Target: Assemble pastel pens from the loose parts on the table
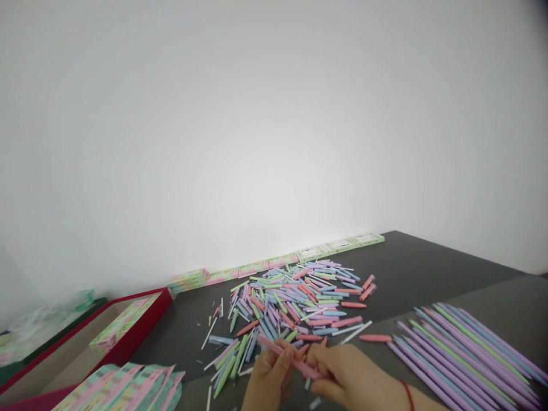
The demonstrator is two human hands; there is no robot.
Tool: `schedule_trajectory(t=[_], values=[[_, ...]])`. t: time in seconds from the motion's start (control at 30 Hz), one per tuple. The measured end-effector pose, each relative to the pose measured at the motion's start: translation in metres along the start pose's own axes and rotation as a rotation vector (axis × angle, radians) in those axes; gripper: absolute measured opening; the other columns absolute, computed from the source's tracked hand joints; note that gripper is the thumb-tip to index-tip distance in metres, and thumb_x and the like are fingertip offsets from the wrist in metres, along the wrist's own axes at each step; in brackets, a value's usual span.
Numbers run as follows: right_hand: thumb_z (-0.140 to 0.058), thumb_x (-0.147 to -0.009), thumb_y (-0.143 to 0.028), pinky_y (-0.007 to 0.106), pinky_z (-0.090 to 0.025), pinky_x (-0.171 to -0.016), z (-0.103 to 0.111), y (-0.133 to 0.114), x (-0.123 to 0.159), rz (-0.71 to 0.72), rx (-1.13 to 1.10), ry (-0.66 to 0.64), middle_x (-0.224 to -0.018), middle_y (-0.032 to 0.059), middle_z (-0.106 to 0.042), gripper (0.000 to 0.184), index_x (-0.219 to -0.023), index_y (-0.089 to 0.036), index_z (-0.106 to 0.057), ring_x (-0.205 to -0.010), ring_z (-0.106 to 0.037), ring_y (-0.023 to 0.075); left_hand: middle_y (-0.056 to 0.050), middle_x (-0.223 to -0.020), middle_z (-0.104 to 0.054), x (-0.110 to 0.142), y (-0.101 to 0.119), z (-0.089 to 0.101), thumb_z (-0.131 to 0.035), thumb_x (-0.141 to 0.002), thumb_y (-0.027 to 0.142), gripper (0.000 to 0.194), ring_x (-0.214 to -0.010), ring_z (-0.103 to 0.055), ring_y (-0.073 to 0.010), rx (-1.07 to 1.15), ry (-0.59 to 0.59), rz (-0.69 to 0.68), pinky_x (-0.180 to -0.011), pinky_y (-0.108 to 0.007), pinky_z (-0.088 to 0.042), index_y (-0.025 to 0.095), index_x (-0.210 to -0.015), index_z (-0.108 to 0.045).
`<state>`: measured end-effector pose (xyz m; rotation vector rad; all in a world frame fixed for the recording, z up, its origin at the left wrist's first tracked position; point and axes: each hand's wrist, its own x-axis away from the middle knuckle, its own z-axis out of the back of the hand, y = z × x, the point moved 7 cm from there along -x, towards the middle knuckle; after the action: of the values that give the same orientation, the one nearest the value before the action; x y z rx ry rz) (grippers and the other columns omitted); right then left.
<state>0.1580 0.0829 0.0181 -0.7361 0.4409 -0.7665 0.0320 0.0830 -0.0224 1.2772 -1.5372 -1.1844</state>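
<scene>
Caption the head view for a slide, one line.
Both hands, left hand and right hand, grip a pink pen before a pile of pastel pen parts.

Open: bare dark table (411, 268) at 1 o'clock.
Blocked, 12 o'clock: loose pen-part pile (295, 302).
Blocked, 3 o'clock: pen row (471, 354).
Blocked, 9 o'clock: card stack (128, 388), red tray (141, 331).

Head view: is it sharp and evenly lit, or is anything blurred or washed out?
Head view: the white wall fills most of the frame, bright and featureless; the pile of pastel plastic pen parts reads fairly sharp; the left hand and right hand are soft, cut by the bottom edge; corners darken.
</scene>
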Motion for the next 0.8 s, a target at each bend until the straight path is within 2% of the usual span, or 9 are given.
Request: schedule_trajectory(t=[0.07, 0.1, 0.2, 0.3, 0.4, 0.47, 0.5, 0.63, 0.8], values=[[-0.057, -0.077, -0.025, 0.025, -0.030, -0.057, 0.004, -0.004, 0.001, 0.033, 0.152, 0.060, -0.070, 0.0013, -0.061, 0.007, -0.072, -0.018, -0.058, -0.064, -0.051, 0.0154, 0.015, -0.038, -0.026, 0.000, 0.000, 0.000, -0.068, -0.067, 0.063, 0.047, -0.033, -0.016, -0.0026, -0.008, -0.001, -0.014, -0.036, -0.018, -0.007, 0.019, -0.068, -0.053], [-0.054, -0.080, -0.024, 0.025, -0.031, -0.058, 0.001, -0.003, 0.001, 0.030, 0.102, 0.030, -0.067, 0.0009, -0.060, 0.012, -0.069, -0.018, -0.056, -0.062, -0.051, 0.0149, 0.014, -0.039, -0.026, 0.000, 0.001, 0.000, -0.069, -0.066, 0.062, 0.047, -0.034, -0.017, -0.0026, -0.004, -0.003, -0.027, -0.037, -0.018, -0.007, 0.019, -0.067, -0.052], [-0.050, -0.084, -0.033, 0.021, -0.032, -0.051, -0.020, 0.008, -0.003, -0.010, -0.366, -0.156, -0.054, -0.0024, -0.053, 0.023, -0.068, -0.017, -0.056, -0.050, -0.048, 0.0107, 0.014, -0.039, -0.027, 0.002, 0.000, 0.000, -0.071, -0.067, 0.060, 0.045, -0.035, -0.017, -0.0029, 0.037, -0.018, -0.022, -0.038, -0.018, -0.008, 0.019, -0.067, -0.053], [-0.058, -0.077, -0.051, 0.018, -0.027, -0.043, -0.040, 0.017, -0.005, -0.082, -0.867, -0.307, -0.050, -0.0042, -0.050, 0.038, -0.072, -0.013, -0.060, -0.040, -0.039, 0.0064, 0.014, -0.038, -0.028, 0.004, -0.001, -0.003, -0.072, -0.069, 0.055, 0.040, -0.034, -0.018, -0.0029, 0.077, -0.024, 0.017, -0.037, -0.016, -0.013, 0.018, -0.066, -0.057], [-0.068, -0.065, -0.057, 0.017, -0.026, -0.042, -0.050, 0.023, -0.007, -0.140, -1.069, -0.306, -0.051, -0.0032, -0.051, 0.048, -0.070, -0.010, -0.064, -0.040, -0.039, 0.0045, 0.004, -0.054, -0.055, 0.004, 0.008, -0.002, -0.078, -0.064, 0.048, 0.036, -0.050, -0.048, -0.0085, 0.191, 0.067, 0.003, -0.050, -0.019, -0.038, 0.015, -0.067, -0.064], [-0.068, -0.064, -0.059, 0.016, -0.027, -0.041, -0.054, 0.025, -0.007, -0.145, -1.067, -0.291, -0.051, -0.0021, -0.052, 0.051, -0.070, -0.009, -0.066, -0.039, -0.040, 0.0045, -0.003, -0.075, -0.066, 0.005, 0.016, -0.001, -0.079, -0.062, 0.048, 0.038, -0.071, -0.060, -0.0173, 0.335, 0.139, 0.007, -0.068, -0.028, -0.047, 0.015, -0.077, -0.068], [-0.067, -0.066, -0.060, 0.016, -0.027, -0.041, -0.056, 0.026, -0.007, -0.141, -1.044, -0.292, -0.050, -0.0017, -0.053, 0.051, -0.071, -0.009, -0.067, -0.039, -0.040, 0.0046, -0.002, -0.073, -0.065, 0.006, 0.020, -0.001, -0.075, -0.065, 0.049, 0.037, -0.070, -0.060, -0.0174, 0.403, 0.160, 0.007, -0.069, -0.030, -0.047, 0.015, -0.080, -0.068], [-0.064, -0.073, -0.056, 0.017, -0.031, -0.045, -0.063, 0.027, -0.007, -0.098, -0.889, -0.298, -0.053, -0.0019, -0.053, 0.047, -0.077, -0.009, -0.069, -0.041, -0.038, 0.0046, 0.009, -0.043, -0.037, 0.011, 0.030, -0.004, -0.060, -0.082, 0.038, 0.028, -0.039, -0.035, -0.0062, 0.695, 0.179, -0.011, -0.050, -0.024, -0.040, 0.014, -0.067, -0.062], [-0.061, -0.076, -0.054, 0.018, -0.033, -0.049, -0.065, 0.025, -0.004, -0.095, -0.816, -0.287, -0.056, -0.0001, -0.057, 0.045, -0.077, -0.010, -0.069, -0.045, -0.043, 0.0065, 0.010, -0.042, -0.025, 0.015, 0.025, -0.001, -0.050, -0.085, 0.027, 0.029, -0.036, -0.023, -0.0053, 0.735, 0.238, -0.011, -0.042, -0.022, -0.031, 0.015, -0.060, -0.057]])
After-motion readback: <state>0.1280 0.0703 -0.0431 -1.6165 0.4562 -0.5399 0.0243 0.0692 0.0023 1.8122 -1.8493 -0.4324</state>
